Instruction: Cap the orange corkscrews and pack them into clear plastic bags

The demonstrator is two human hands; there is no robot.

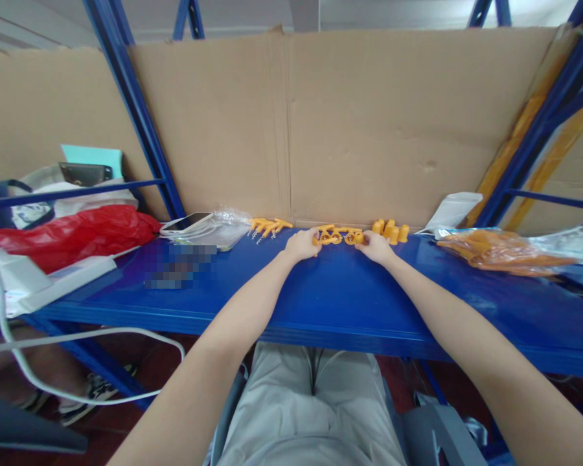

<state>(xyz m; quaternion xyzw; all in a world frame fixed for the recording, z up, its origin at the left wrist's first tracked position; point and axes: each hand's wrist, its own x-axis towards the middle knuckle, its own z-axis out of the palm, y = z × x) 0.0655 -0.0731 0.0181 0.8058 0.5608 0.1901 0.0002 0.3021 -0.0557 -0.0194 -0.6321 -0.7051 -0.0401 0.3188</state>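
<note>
- Left hand: fingers partly curled, with orange plastic showing at the tips; whether it is gripped or only touched cannot be told.
- Right hand: fingers bent inward, tips at the near row's right end; a firm hold cannot be confirmed.
- Orange row: lies between the hands on the blue table, toward the cardboard panel. Handle its small ring-like parts with light fingertip pressure; keep the palms off them.
- Orange pieces with chains: just beyond the left hand. Keep the chains from snagging neighbouring parts.
- Upright orange pieces: just beyond the right hand. Keep the knuckles clear; these would probably topple if brushed.
- Bagged orange material: farther right. Best kept outside the working area.
</note>
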